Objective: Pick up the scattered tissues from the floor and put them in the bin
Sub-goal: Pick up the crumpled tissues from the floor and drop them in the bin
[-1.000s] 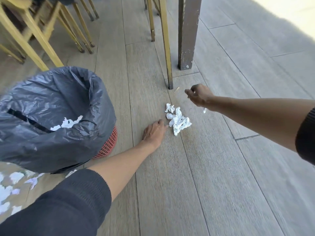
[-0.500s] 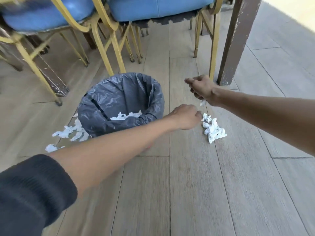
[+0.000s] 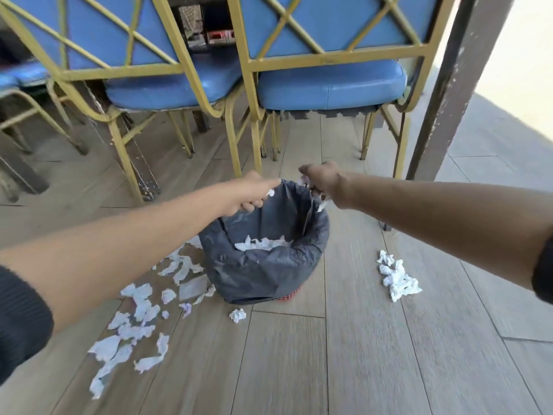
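A red bin lined with a dark plastic bag [image 3: 263,271] stands on the floor in the middle, with white tissues inside. Both hands hover over its far rim. My left hand [image 3: 254,193] has its fingers curled round a small white tissue scrap. My right hand [image 3: 321,181] grips crumpled tissue, bits of which hang below its fingers. A clump of crumpled tissues [image 3: 396,278] lies right of the bin. Several torn tissues [image 3: 143,313] are scattered left of it, and one ball [image 3: 238,315] lies in front.
Two blue-cushioned chairs with yellow metal frames [image 3: 329,88] stand just behind the bin. A dark post [image 3: 449,94] rises at the right. The floor is wood-look planks, with bright pavement at the far right.
Both hands rose from the floor near the right-hand clump and moved over the bin's opening, carrying tissue. The view tilted up and back, showing the chairs.
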